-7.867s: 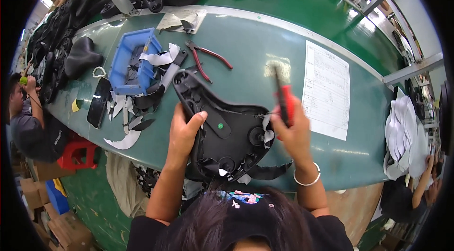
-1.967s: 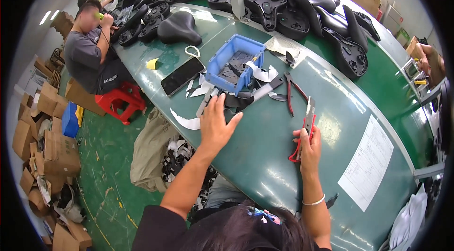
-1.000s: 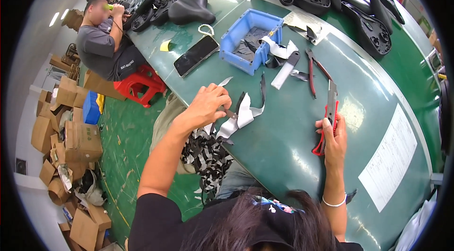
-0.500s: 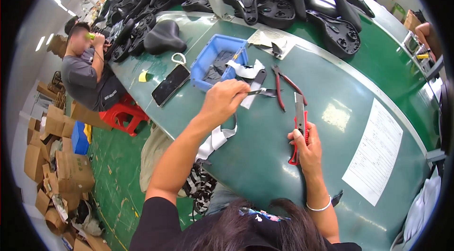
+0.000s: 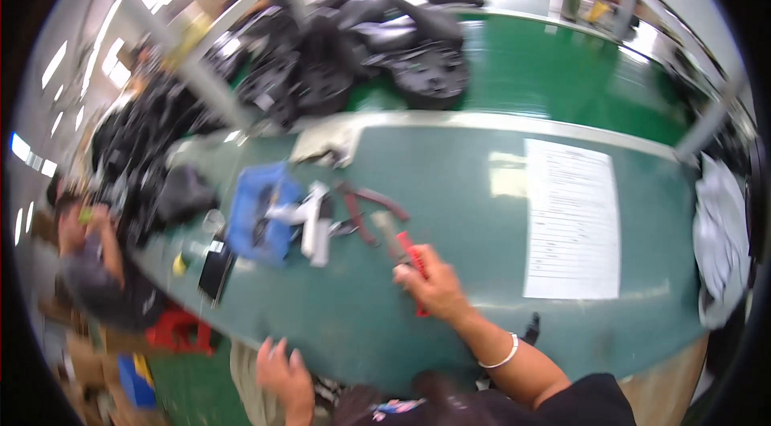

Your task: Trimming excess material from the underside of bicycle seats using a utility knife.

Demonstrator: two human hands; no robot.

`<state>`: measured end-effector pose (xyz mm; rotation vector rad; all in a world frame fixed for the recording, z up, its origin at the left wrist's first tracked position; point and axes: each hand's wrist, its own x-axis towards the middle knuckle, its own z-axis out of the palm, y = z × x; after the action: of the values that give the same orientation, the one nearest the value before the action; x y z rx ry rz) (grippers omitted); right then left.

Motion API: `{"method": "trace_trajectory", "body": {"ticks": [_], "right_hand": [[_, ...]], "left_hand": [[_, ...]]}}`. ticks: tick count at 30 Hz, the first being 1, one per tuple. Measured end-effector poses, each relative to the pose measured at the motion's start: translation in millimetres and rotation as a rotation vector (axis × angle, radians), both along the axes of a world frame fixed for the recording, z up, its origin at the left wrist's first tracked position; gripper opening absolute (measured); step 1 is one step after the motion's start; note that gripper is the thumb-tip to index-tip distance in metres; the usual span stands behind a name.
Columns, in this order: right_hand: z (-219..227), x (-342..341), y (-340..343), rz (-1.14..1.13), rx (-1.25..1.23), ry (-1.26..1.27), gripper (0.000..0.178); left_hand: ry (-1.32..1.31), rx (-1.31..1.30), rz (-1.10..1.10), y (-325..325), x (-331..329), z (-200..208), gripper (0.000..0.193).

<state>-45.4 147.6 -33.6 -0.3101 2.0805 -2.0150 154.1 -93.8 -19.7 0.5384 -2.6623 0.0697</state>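
Cluttered workroom, co-worker [image 5: 96, 261] seated left. Green bench [image 5: 361, 305] spans foreground; black saddles [image 5: 321, 61] heaped beyond. White sheet [image 5: 573, 221] lies right, blue bin [image 5: 250, 245] left. Left hand [image 5: 287, 378] at near edge, blurred, fingers spread, seemingly released. Right hand [image 5: 438, 285] above bench, fingers clenched round red knife [image 5: 414, 256], blade near pliers [image 5: 351, 215]. Step appears knife handling, no cut under way; next move calls for blade clear of left hand.
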Motion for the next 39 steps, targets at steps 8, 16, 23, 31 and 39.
{"method": "trace_trajectory", "body": {"ticks": [8,16,23,31,39], "right_hand": [[-3,1,-1,0.055,0.022,0.026,0.042],[-3,1,-6,0.056,0.031,0.063,0.04],[-9,0,-9,0.066,0.029,0.105,0.039],[-11,1,-9,0.075,0.034,0.124,0.04],[-10,-2,-10,0.079,0.086,0.123,0.04]], "left_hand": [[0.08,0.03,-0.569,-30,-16,-12,0.035],[-0.122,0.345,-0.643,-21,-3,-20,0.037],[-0.311,0.601,-0.668,-12,2,-20,0.038],[-0.54,0.877,-0.644,2,4,-2,0.04],[-0.744,1.16,-0.56,45,-24,81,0.042]]}}
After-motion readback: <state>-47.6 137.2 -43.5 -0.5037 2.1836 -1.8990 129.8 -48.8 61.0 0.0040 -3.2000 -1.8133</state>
